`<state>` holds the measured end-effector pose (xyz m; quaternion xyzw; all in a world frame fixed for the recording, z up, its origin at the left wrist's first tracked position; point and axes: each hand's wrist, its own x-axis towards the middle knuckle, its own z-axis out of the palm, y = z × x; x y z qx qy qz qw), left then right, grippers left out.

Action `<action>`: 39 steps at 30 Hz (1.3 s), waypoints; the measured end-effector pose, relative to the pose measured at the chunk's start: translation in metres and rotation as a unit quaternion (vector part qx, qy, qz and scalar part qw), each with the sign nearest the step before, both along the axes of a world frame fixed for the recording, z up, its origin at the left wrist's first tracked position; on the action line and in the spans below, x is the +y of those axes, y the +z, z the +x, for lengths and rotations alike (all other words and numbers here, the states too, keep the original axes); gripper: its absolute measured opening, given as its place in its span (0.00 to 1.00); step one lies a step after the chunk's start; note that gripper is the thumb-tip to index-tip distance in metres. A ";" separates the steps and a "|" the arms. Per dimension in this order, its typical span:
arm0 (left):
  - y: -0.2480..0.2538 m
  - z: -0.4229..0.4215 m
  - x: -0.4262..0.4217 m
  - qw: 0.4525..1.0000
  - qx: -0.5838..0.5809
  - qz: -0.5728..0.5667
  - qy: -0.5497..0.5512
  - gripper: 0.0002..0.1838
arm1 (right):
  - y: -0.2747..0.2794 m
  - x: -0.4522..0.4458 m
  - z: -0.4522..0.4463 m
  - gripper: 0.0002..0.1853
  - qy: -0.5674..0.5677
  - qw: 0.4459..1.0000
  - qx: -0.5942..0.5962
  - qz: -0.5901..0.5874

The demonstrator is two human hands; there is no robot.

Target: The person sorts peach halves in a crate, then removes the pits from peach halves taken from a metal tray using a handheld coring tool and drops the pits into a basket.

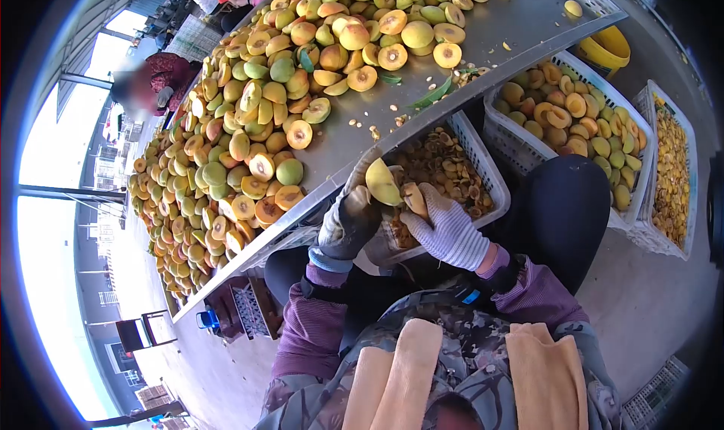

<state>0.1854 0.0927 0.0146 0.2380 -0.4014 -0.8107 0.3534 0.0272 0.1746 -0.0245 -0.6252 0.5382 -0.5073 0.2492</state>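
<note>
My left hand (348, 217), in a dark, stained glove, closes around a yellow-green peach half (383, 183). Just to its right, my right hand (449, 232) wears a white striped glove and is closed on a short tan-brown piece (414, 201); whether that is a tool handle or fruit I cannot tell. Both hands are close together over a light crate (494, 188) of brown pits and scraps, by the metal table's edge. On the metal table (483, 41) lies a large heap of whole and halved peaches (256, 121).
To the right stand a white crate (632, 210) of peach halves and another crate (680, 247) of small yellow-orange pieces. Behind them is a yellow bucket (609, 47). My knees flank the pit crate. Another person's dark red sleeve (167, 74) shows beyond the table, at left.
</note>
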 end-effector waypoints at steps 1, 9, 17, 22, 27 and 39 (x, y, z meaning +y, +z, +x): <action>-0.004 0.000 0.002 0.999 -0.003 0.016 0.029 0.43 | 0.003 0.005 0.003 0.20 0.019 0.999 0.041 0.028; -0.010 0.011 0.008 0.998 0.009 0.047 0.047 0.38 | 0.009 0.017 0.018 0.22 0.021 0.994 0.088 0.054; -0.008 0.012 0.012 0.995 -0.067 -0.047 0.050 0.34 | 0.014 0.012 0.016 0.20 0.011 0.989 0.134 0.060; -0.006 0.001 0.017 0.994 -0.058 -0.046 0.082 0.35 | 0.011 0.013 0.019 0.19 0.003 0.985 0.149 0.089; -0.013 -0.002 0.018 0.976 -0.115 -0.144 0.113 0.28 | 0.007 0.014 0.023 0.18 0.021 0.985 0.124 0.116; -0.016 0.023 -0.002 0.905 -0.309 -0.290 0.029 0.34 | -0.003 0.014 0.017 0.15 0.032 0.981 0.147 0.125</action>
